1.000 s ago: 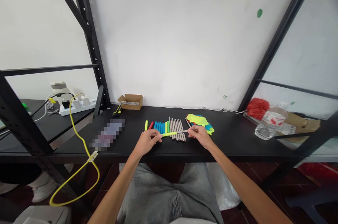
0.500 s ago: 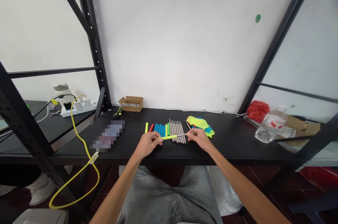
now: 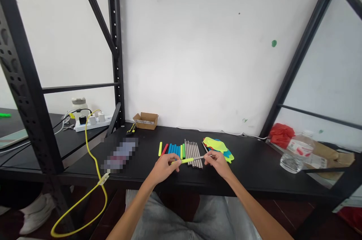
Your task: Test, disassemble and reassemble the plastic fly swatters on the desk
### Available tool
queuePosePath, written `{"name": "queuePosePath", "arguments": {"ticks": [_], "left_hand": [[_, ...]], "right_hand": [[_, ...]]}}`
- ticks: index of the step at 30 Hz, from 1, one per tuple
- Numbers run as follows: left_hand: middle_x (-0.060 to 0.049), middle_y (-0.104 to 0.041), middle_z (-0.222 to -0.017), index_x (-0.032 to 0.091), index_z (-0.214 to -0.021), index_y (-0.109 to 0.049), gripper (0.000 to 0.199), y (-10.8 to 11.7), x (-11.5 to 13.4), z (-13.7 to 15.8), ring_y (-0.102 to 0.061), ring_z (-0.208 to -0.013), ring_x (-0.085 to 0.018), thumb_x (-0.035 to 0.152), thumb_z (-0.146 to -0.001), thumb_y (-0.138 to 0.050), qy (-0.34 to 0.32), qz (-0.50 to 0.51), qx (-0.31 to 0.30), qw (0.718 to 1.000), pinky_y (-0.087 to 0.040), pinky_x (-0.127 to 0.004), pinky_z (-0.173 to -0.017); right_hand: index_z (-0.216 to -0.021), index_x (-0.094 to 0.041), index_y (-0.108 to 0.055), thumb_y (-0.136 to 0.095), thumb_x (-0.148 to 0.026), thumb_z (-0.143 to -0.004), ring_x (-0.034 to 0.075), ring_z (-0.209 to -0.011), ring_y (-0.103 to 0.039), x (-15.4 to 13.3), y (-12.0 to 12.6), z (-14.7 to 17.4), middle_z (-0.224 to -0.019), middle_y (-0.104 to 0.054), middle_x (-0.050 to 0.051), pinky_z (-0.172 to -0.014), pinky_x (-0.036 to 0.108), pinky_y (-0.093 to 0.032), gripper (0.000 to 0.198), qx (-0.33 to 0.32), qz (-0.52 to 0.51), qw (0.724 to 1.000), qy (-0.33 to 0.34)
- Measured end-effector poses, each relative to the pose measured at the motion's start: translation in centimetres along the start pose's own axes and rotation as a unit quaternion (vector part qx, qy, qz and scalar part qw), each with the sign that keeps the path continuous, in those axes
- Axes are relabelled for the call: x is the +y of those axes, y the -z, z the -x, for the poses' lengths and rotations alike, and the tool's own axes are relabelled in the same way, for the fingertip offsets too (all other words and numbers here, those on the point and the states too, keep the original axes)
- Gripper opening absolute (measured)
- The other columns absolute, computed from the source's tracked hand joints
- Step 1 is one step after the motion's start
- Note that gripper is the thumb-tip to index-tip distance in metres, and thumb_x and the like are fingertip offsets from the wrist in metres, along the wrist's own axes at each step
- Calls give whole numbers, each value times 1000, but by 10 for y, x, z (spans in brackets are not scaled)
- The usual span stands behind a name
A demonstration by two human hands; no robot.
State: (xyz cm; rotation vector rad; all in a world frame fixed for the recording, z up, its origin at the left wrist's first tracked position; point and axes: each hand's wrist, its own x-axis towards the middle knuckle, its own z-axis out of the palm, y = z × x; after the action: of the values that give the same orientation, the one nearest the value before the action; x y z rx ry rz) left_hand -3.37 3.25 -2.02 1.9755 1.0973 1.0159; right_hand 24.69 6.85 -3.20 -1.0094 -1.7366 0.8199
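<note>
My left hand (image 3: 165,167) pinches a yellow-green tube (image 3: 187,160) just above the table's front part. The fingers of my right hand (image 3: 217,161) are closed on a thin grey metal rod (image 3: 199,157), whose left end meets the tube; how far it sits inside cannot be seen. Beyond my hands lies a row of short tubes: a yellow one (image 3: 160,148), a red one (image 3: 164,149), several blue ones (image 3: 174,149), and a green one (image 3: 183,151). Several grey rods (image 3: 192,148) lie side by side to their right. Flat yellow, blue and red pieces (image 3: 215,144) are stacked past my right hand.
On the black table (image 3: 249,164) stand an open cardboard box (image 3: 146,120) and, beside it, a black-and-yellow tool (image 3: 131,130). A blurred flat item (image 3: 120,155) lies left, near a yellow cable (image 3: 96,164). A plastic bottle (image 3: 297,152) and red bag (image 3: 281,134) are at right.
My view has tilted upward, so the table and hands sit lower in the picture. Both hands keep hold of the tube and rod; my left fingers have shifted slightly on the tube.
</note>
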Motion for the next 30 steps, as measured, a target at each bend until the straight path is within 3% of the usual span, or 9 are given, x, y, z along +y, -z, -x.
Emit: {"name": "queuePosePath", "arguments": {"ticks": [6, 11, 16, 20, 23, 27, 30], "left_hand": [[3, -55, -58, 18, -93, -66, 44, 0, 2, 2, -51, -57, -14, 59, -83, -53, 17, -27, -17, 999, -35, -24, -58], [3, -48, -65, 16, -81, -63, 40, 3, 0, 0, -40, -61, -12, 55, -85, -55, -27, 14, -22, 999, -29, -22, -57], [4, -42, -64, 16, -79, -62, 41, 3, 0, -1, -36, -60, -11, 55, -87, -51, -25, 10, -11, 1000, -26, -23, -57], [3, -38, -64, 16, -75, -59, 43, 3, 0, -1, -33, -61, -12, 54, -90, -46, -35, 11, -4, 999, -25, -24, -57], [3, -36, -65, 16, -73, -56, 42, 3, -1, -2, -33, -62, -12, 54, -90, -46, -39, 17, -3, 999, -24, -24, -58], [4, -31, -65, 17, -69, -52, 41, 4, 0, -2, -30, -61, -12, 51, -91, -45, -38, 26, 2, 999, -21, -25, -57], [4, -29, -64, 17, -67, -49, 41, 4, 1, -1, -28, -60, -11, 50, -91, -45, -39, 31, 5, 999, -20, -25, -56]], "right_hand": [[-77, -18, -68, -62, -39, -85, 17, -64, -62, -26, -30, -2, -68, -68, 3, -59, 25, -44, 23, -63, 24, 997, 38], [-80, -19, -66, -57, -40, -88, 15, -57, -58, -43, -44, -16, -66, -67, 1, -53, 24, -41, 24, -39, 53, 996, 59], [-96, -20, -70, -61, -43, -84, 19, -78, -65, -42, -29, -29, -89, -72, 5, -67, 28, -48, 27, -64, 103, 990, 72], [-107, -21, -68, -51, -48, -88, 21, -87, -67, -33, 4, -42, -99, -73, 7, -78, 31, -50, 37, 16, 154, 987, 30], [-113, -20, -68, -53, -49, -85, 27, -101, -64, -24, 34, -52, -111, -70, 10, -86, 35, -47, 43, 71, 336, 938, -40], [-134, -14, -53, -58, -55, -79, 37, -117, -54, -11, 62, -53, -127, -60, 18, -88, 41, -44, 69, 23, 521, 843, -130], [-136, -16, -51, -58, -54, -79, 36, -111, -58, -2, 66, -49, -122, -64, 18, -84, 41, -45, 69, -22, 557, 815, -160]]}}
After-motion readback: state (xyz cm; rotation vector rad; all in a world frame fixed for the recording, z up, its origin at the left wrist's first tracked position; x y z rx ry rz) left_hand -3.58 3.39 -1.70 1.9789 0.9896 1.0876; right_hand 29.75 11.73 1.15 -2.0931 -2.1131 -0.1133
